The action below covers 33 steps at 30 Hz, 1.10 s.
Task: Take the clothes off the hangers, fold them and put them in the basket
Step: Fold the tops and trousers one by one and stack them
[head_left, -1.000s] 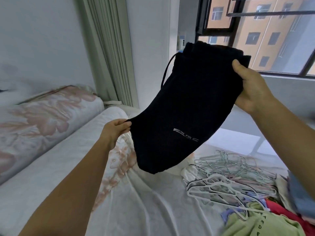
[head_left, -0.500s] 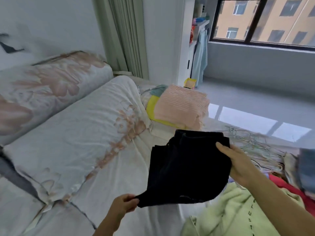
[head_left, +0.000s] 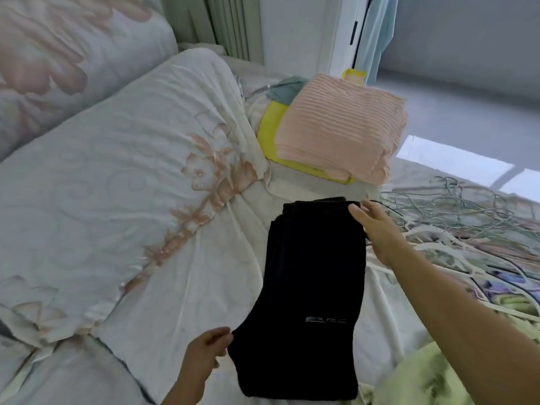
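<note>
Head view: one pair of black shorts (head_left: 315, 273) lies flat on the bed (head_left: 175, 302), waistband far, hem near. Bare sheet runs along its left edge. Its right edge lies near a tangle of hangers (head_left: 455, 209), too knotted to count, and one green garment (head_left: 432, 375) sits by the near right corner. The left hand (head_left: 204, 352) pinches the near left hem corner with curled fingers (head_left: 217, 334). The right hand (head_left: 380, 232) has its thumb on the far right waistband corner; whether its fingers grasp the cloth I cannot tell. Beyond the waistband sits one folded pink blanket (head_left: 342, 133) on one yellow piece (head_left: 270, 135).
</note>
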Motion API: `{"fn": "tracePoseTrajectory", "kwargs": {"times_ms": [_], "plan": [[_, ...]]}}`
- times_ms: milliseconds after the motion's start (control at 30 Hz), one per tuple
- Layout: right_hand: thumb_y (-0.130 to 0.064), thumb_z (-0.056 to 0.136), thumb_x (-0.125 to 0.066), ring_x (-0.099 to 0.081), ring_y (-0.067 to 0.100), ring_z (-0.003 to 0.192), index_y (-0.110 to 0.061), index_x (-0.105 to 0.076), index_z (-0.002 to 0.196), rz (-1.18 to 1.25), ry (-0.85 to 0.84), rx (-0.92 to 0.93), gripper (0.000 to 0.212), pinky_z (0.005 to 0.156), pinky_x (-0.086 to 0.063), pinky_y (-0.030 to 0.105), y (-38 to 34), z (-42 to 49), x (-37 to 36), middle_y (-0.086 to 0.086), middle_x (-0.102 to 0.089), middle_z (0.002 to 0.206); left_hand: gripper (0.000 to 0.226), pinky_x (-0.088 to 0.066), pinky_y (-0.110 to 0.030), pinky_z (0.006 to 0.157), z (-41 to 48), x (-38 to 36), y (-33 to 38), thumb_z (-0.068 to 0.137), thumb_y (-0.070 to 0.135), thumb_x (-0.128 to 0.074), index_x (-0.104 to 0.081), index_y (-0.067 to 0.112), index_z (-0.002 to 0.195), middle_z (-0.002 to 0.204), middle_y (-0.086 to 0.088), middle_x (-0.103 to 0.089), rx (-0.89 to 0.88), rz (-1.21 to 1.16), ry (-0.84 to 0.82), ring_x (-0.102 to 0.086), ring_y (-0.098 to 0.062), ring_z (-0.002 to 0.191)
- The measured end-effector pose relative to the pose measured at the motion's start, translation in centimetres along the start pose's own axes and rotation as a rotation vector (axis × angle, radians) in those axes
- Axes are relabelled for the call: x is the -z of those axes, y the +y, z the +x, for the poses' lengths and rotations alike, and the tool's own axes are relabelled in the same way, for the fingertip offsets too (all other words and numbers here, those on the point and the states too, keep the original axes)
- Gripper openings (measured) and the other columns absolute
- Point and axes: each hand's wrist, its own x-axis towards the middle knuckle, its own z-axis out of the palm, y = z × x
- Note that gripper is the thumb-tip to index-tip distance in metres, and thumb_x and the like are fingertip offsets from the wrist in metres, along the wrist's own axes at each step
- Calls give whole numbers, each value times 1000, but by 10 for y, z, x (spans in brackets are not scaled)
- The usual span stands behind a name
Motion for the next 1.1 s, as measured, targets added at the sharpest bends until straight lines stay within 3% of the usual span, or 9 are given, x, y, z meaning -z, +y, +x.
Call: {"fn": "tracePoseTrajectory", "kwargs": {"times_ms": [100,167,233,333,467,567,800,933,1100], "plan": [[-35,93,-53,-52,25,105,-9,-50,124,-302,100,-139,40,83,-41,30,55,38,-9,5,-44,127,21,-45,-30,76,39,-7,6,87,21,-65,-62,13,107,104,-5,-63,-9,32,20,-58,-20,93],[-29,95,-53,-48,33,121,3,-46,131,-336,83,-290,49,98,-38,38,102,35,-13,17,-47,137,27,-45,-30,88,59,-19,8,87,21,-65,-61,10,111,109,-5,-61,-29,95,17,-57,-18,98],[-28,95,-54,-42,34,128,7,-34,139,-312,72,-406,59,102,-34,39,137,25,-17,23,-40,143,24,-44,-23,87,75,-34,13,87,20,-65,-60,11,109,108,-5,-60,-62,157,-10,-56,-13,93],[-30,93,-57,-44,32,126,5,-34,138,-264,98,-476,61,95,-37,34,174,20,-23,19,-43,139,29,-42,-22,86,103,-55,22,87,21,-65,-58,12,113,108,-3,-58,-93,233,-35,-56,-14,96],[-35,86,-64,-65,26,95,-1,-60,114,-211,107,-486,44,77,-51,32,200,34,-26,16,-67,106,34,-48,-26,86,137,-78,32,85,23,-68,-58,9,114,110,-5,-65,-88,215,-130,-63,-17,97],[-29,86,-67,-67,26,84,-2,-66,100,-147,110,-500,31,73,-53,34,205,45,-29,11,-70,91,30,-53,-36,89,153,-88,37,83,26,-70,-62,11,108,105,-7,-69,-46,138,-207,-67,-21,94],[-32,81,-70,-67,24,92,-4,-66,102,39,-79,-675,34,77,-52,30,185,56,-27,10,-72,96,44,-50,-34,91,161,-99,47,80,35,-71,-55,16,117,112,-5,-65,92,90,-335,-63,-22,101],[-31,81,-70,-69,26,89,-5,-66,106,125,-72,-682,36,74,-53,33,181,50,-23,11,-74,94,50,-50,-37,93,160,-98,55,75,35,-72,-60,9,115,110,-10,-68,188,5,-371,-64,-27,102],[-29,83,-66,-71,23,85,-6,-66,107,276,-77,-628,33,68,-54,30,160,37,-7,10,-73,97,40,-51,-36,90,139,-90,78,79,26,-69,-63,4,112,105,-12,-71,90,-96,-369,-66,-28,100]]}}
